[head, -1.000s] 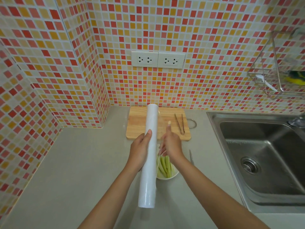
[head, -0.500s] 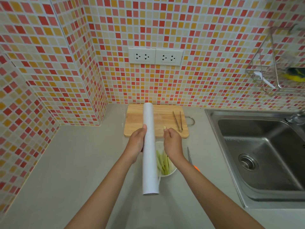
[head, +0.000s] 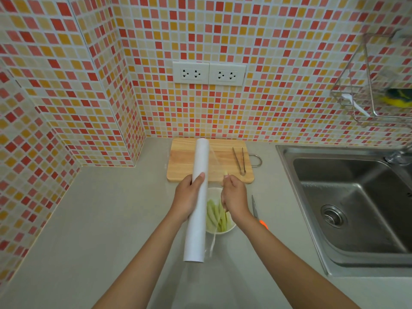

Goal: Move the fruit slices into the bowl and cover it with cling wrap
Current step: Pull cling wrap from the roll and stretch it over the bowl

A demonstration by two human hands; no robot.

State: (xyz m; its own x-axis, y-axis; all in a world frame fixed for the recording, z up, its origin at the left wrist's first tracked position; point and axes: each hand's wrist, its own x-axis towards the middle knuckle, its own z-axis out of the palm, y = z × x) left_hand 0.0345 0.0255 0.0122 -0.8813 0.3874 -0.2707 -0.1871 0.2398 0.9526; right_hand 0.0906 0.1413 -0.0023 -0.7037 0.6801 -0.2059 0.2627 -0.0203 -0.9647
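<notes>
A long white cling wrap roll (head: 197, 204) is held lengthwise above the counter, my left hand (head: 188, 197) gripping its middle. My right hand (head: 235, 195) pinches the clear film's free edge (head: 215, 161) just right of the roll; a thin sheet stretches between them and a strand hangs down near the roll's near end. Under both hands stands a small white bowl (head: 229, 227) with pale green fruit slices (head: 215, 214) inside, partly hidden by the roll and my right hand.
A wooden cutting board (head: 187, 161) lies behind the bowl with metal tongs (head: 239, 160) on its right side. A knife with an orange handle (head: 256, 211) lies right of the bowl. A steel sink (head: 347, 201) fills the right; a wire rack (head: 376, 85) hangs above it.
My right hand has closed on the film edge and drawn slightly right of the roll, stretching a thin sheet. The roll stays in my left hand over the bowl.
</notes>
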